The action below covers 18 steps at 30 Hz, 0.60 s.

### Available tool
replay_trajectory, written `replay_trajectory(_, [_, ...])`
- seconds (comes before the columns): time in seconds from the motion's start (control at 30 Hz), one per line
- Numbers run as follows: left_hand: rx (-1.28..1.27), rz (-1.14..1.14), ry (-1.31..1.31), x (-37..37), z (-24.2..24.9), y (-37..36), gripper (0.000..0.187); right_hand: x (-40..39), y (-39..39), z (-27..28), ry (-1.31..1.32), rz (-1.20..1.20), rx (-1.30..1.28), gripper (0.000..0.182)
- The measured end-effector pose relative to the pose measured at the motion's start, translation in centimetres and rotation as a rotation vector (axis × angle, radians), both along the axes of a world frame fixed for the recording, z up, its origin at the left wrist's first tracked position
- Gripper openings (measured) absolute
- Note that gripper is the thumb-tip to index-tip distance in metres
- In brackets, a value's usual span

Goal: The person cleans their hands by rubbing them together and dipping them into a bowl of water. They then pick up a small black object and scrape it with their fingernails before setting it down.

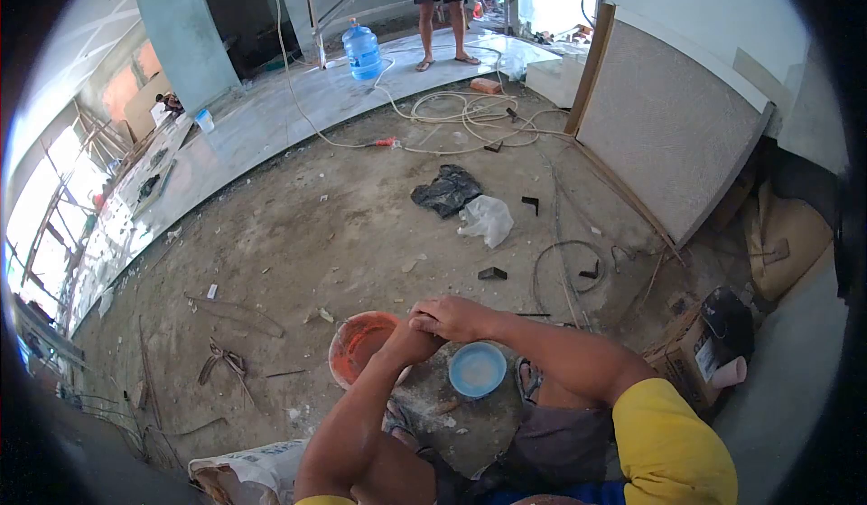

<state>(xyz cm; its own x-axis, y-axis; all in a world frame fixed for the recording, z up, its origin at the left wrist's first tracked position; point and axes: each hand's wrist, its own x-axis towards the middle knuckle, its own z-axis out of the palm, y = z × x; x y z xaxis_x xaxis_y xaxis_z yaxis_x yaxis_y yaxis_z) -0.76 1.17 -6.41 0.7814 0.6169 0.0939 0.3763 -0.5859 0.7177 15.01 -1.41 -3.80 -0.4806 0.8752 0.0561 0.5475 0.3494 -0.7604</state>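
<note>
My right hand (452, 317) lies over my left hand (414, 342), its fingers curled down onto it. The left hand's fingers are mostly hidden underneath. Both hands are above the near side of an orange bucket (340, 353), whose inside is coated with pale residue. Just right of the bucket stands a small light-blue basin (477, 369) with cloudy, pale contents. No tool shows in either hand.
A torn white sack (253, 469) sits at lower left, a cardboard box (682, 360) at right. Plastic bags (488, 220), black brackets (492, 274) and a coiled hose (461, 112) lie ahead. Beyond are a water jug (362, 51), a standing person (440, 8) and a leaning panel (668, 126).
</note>
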Motion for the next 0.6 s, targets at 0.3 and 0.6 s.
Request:
replay_trajectory(0.3, [0.100,-0.016,0.013,0.1,-0.2,0.0,0.013,0.0,-0.4,1.0,0.007,-0.003,-0.019,0.049])
replay_trajectory(0.6, [0.088,-0.067,0.087,0.1,-0.3,0.3,0.017,0.1,-0.2,0.6,-0.008,-0.007,-0.029,0.044])
